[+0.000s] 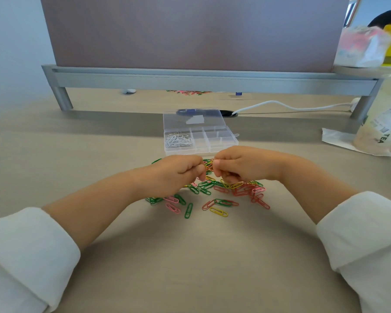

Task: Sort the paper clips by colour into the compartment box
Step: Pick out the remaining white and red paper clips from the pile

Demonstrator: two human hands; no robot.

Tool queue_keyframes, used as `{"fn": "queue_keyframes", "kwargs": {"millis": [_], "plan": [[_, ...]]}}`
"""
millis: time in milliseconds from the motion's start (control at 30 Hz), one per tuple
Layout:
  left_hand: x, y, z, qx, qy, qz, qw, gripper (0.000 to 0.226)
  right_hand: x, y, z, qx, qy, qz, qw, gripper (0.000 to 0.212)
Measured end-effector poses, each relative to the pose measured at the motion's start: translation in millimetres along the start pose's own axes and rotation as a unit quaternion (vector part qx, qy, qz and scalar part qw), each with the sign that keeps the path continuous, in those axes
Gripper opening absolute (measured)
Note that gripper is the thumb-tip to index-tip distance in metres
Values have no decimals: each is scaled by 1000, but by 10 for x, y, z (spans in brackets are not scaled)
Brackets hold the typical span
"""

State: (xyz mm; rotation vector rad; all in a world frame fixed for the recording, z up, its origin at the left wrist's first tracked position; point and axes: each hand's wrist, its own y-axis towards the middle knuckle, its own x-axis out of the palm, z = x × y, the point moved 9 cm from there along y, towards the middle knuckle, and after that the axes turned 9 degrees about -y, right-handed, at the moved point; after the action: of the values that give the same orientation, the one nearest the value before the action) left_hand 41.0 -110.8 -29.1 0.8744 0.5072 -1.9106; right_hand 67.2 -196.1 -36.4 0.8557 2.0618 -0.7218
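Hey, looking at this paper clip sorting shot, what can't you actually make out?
All in the head view:
- What the left hand and right hand pinch, if anything: their curled fingers hide it.
- Part of the clip pile: covered by both hands.
- Dark object behind the compartment box: blurred through the clear lid.
- Drink cup: cut off by the right edge.
- Far clips: half hidden by the shelf rail.

A pale beige desk (190, 256) is spreading wide under soft, even light. Along its far edge a mauve partition panel (190, 30) is standing on a grey metal rail (190, 81), which is throwing a band of shadow forward. A white cable (280, 105) is trailing toward the far right corner. A pale blue wall (14, 41) is showing at the left. A drink cup (379, 123) is standing at the right edge.
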Motion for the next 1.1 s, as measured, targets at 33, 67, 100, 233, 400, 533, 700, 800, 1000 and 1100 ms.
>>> {"fn": "queue_keyframes", "kwargs": {"millis": [33, 67, 100, 233, 400, 533, 700, 800, 1000, 1100], "plan": [[7, -8, 23, 1, 6, 3, 1000, 29, -4, -4, -17, -7, -4, 5, 1000, 36], [13, -9, 38, 1, 12, 7, 1000, 32, -8, -7, -32, -12, -11, 10, 1000, 39], [17, -13, 53, 0, 21, 10, 1000, 39, -21, -13, -40, -14, -27, 18, 999, 42], [50, -21, 90, -2, 93, 6, 996, 48, -93, -25, -22, 3, -100, 47, 994, 52], [113, -45, 129, -15, 117, -33, 992, 28, -103, -23, -30, -2, -147, 49, 988, 49], [116, -75, 144, -3, 138, -24, 990, 18, -63, -50, -59, -29, -156, 18, 987, 19], [165, -54, 192, 19, 143, -23, 989, 20, -44, -43, -61, -26, -197, 12, 980, 13], [178, -52, 162, 2, 119, -37, 992, 13, -36, -51, -64, -25, -204, 8, 979, 11], [191, -32, 70, 3, 160, -31, 987, 14, -23, -59, -67, -17, -215, 1, 977, 10], [154, -24, 58, 7, 120, -12, 993, 18, -84, -74, -19, 5, -141, 13, 990, 11]]}}
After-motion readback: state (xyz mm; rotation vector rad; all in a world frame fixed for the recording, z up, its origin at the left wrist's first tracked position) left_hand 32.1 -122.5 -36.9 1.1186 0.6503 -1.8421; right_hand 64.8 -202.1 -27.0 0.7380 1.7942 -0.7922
